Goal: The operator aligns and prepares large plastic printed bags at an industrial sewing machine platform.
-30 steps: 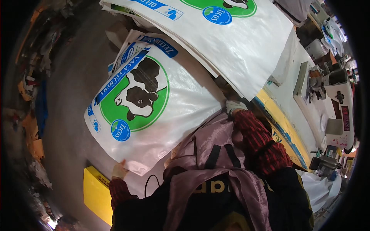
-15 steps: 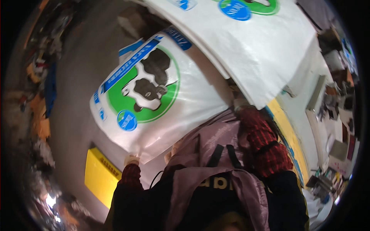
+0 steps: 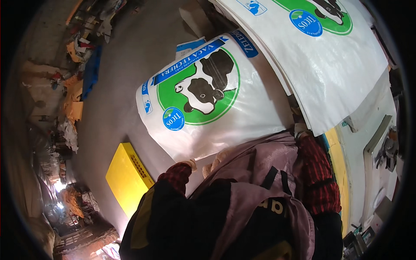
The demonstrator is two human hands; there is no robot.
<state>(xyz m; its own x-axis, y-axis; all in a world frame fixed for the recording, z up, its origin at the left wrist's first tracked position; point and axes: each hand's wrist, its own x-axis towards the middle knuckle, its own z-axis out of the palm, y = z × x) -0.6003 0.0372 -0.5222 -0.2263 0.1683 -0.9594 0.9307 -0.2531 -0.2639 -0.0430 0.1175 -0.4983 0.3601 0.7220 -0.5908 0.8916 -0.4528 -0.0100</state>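
Observation:
A white woven plastic sack with a green circle, a cow picture and blue labels spreads out in front of me. Its near left corner is pinched in my left hand, with the fingers closed on the edge. My right hand is at the sack's near right corner, close under a larger white stack of similar sacks. The stack's overhanging edge hides most of that hand's fingers. A mauve apron lies bunched between my forearms, touching the sack's near edge.
A yellow plastic crate-like block lies on the grey floor to the left. Farther left are a blue pallet-like piece and heaped clutter. At right, a yellow edge borders a pale surface bearing a tray-like object.
My view has turned left, so sack, stack and crate sit farther right in the picture. The left hand keeps hold of the sack's corner; the right stays near the stack.

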